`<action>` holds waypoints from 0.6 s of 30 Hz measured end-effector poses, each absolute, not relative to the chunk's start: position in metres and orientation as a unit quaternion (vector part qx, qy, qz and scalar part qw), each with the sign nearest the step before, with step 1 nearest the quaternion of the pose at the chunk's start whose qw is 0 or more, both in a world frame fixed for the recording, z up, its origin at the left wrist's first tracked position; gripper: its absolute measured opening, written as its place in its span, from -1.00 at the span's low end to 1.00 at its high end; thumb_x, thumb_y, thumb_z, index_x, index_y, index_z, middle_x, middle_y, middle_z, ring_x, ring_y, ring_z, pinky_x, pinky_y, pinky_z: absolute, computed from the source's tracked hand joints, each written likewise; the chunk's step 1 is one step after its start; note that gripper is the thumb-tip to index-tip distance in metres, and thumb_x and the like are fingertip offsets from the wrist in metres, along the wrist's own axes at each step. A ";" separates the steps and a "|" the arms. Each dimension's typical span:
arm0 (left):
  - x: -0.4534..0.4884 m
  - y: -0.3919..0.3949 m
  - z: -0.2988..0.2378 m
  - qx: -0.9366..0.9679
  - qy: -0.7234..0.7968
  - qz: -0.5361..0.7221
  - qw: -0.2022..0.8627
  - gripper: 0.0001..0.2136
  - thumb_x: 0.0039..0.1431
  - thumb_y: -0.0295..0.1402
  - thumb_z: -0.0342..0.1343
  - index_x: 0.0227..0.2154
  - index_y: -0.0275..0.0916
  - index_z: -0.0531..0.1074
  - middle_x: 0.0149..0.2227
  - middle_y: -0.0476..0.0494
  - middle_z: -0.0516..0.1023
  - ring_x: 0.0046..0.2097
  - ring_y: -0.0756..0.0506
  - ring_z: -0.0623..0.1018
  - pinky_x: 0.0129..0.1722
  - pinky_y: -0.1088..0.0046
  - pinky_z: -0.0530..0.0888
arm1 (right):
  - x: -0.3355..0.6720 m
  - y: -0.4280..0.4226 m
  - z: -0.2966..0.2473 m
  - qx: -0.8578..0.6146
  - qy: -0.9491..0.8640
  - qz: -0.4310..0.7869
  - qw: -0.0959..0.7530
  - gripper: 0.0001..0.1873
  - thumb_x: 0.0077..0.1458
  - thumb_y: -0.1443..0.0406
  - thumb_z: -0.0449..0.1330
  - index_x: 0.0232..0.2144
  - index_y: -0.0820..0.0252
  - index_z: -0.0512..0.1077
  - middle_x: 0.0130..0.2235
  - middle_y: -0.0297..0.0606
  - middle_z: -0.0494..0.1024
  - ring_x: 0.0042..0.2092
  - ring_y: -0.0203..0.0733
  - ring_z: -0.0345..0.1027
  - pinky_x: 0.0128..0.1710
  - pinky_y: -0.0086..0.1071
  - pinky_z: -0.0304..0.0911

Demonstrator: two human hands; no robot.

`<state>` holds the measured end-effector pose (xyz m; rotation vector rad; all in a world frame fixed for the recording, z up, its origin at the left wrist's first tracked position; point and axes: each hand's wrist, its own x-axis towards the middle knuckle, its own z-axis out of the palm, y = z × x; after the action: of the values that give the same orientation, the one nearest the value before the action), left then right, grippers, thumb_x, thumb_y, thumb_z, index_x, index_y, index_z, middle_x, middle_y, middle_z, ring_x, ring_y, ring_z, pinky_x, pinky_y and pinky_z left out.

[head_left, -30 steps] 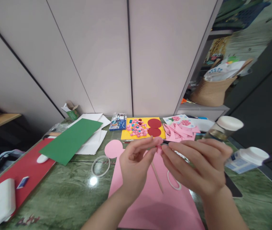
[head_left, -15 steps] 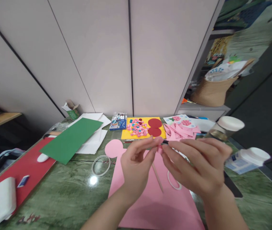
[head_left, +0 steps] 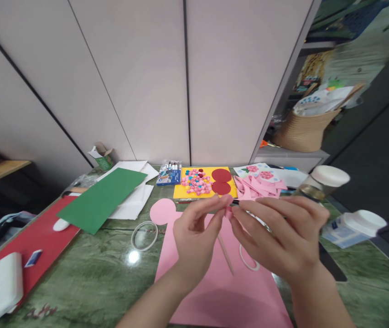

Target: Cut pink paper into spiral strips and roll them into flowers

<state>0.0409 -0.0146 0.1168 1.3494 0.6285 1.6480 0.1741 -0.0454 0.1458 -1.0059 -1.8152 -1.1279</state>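
Note:
Between my two hands is a small rolled strip of pink paper (head_left: 228, 212), mostly covered by the fingertips. My left hand (head_left: 196, 239) pinches it between thumb and fingers. From the other side, the thumb and fingertips of my right hand (head_left: 279, 234) close on its edge. Below them lies a large pink sheet (head_left: 228, 300), with a thin wooden stick (head_left: 226, 257) and a white loop (head_left: 244, 263) on it, the loop partly hidden by my right hand. A pink paper circle (head_left: 163, 212) touches the sheet's upper left corner.
Pink balls (head_left: 199, 184) and red circles (head_left: 220, 188) lie on a yellow sheet (head_left: 178, 195). Pink scraps (head_left: 259, 187) sit to its right. Green paper (head_left: 101, 200), a white ring (head_left: 133, 239) and a marker box (head_left: 168, 176) are leftward; white-lidded jars (head_left: 351, 228) stand right.
Both hands stay almost in place on the pink paper roll. My right hand has shifted very slightly left. At the far left edge, a grey shape has come into view.

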 end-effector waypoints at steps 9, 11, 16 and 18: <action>0.041 -0.016 0.113 0.556 0.259 0.663 0.428 -0.79 0.05 -0.55 0.17 -0.24 -0.21 0.48 -0.24 -0.12 0.63 -0.14 -0.08 0.61 -0.08 0.40 0.54 | 0.176 -0.047 0.145 -0.392 -0.714 -0.438 0.382 -0.76 -0.19 0.35 0.41 -0.46 0.12 0.41 -0.40 -0.40 0.60 -0.30 -0.22 0.36 -0.24 -0.24 0.18; 0.041 -0.016 0.113 0.560 0.257 0.664 0.424 -0.78 0.05 -0.56 0.17 -0.23 -0.19 0.48 -0.23 -0.10 0.63 -0.14 -0.07 0.60 -0.07 0.41 0.53 | 0.176 -0.047 0.145 -0.393 -0.714 -0.436 0.381 -0.75 -0.19 0.35 0.41 -0.46 0.13 0.41 -0.39 -0.39 0.59 -0.29 -0.21 0.36 -0.24 -0.23 0.18; 0.041 -0.016 0.112 0.569 0.254 0.664 0.413 -0.79 0.06 -0.55 0.16 -0.22 -0.21 0.48 -0.23 -0.12 0.63 -0.14 -0.08 0.60 -0.06 0.37 0.53 | 0.173 -0.046 0.145 -0.398 -0.709 -0.443 0.379 -0.77 -0.17 0.33 0.40 -0.45 0.15 0.41 -0.39 -0.38 0.59 -0.30 -0.22 0.36 -0.23 -0.23 0.17; 0.042 -0.015 0.112 0.569 0.256 0.664 0.413 -0.79 0.06 -0.54 0.17 -0.22 -0.22 0.48 -0.24 -0.14 0.63 -0.14 -0.09 0.60 -0.06 0.35 0.53 | 0.173 -0.045 0.146 -0.400 -0.709 -0.443 0.377 -0.78 -0.15 0.32 0.40 -0.45 0.15 0.41 -0.40 -0.38 0.59 -0.30 -0.22 0.36 -0.24 -0.24 0.17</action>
<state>0.0416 -0.0152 0.1119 1.4306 0.6428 1.6689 0.1725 -0.0453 0.1461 -1.0224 -1.8124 -1.1327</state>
